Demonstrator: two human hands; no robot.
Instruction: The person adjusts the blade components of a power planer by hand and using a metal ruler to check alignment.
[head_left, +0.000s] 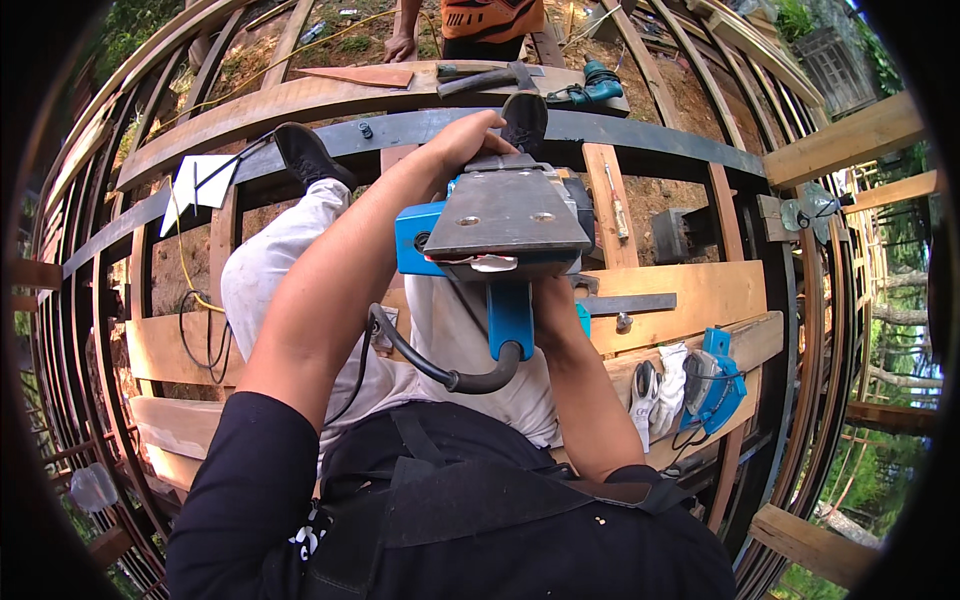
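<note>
An electric planer with a blue body is turned over above my lap, its grey metal sole facing up. My left hand reaches over to the planer's far end and grips there; its fingertips are partly hidden. Below the sole's right side, my right hand is wrapped round the tool from underneath, with most of its fingers out of sight. The blue rear handle points toward me, and a thick black cord loops from it to the left. A whitish scrap shows at the sole's near edge.
A hammer and a teal drill lie on the far beam. On the right boards are a metal square, gloves and another blue power tool. Open gaps separate the joists. Another person's hand rests beyond.
</note>
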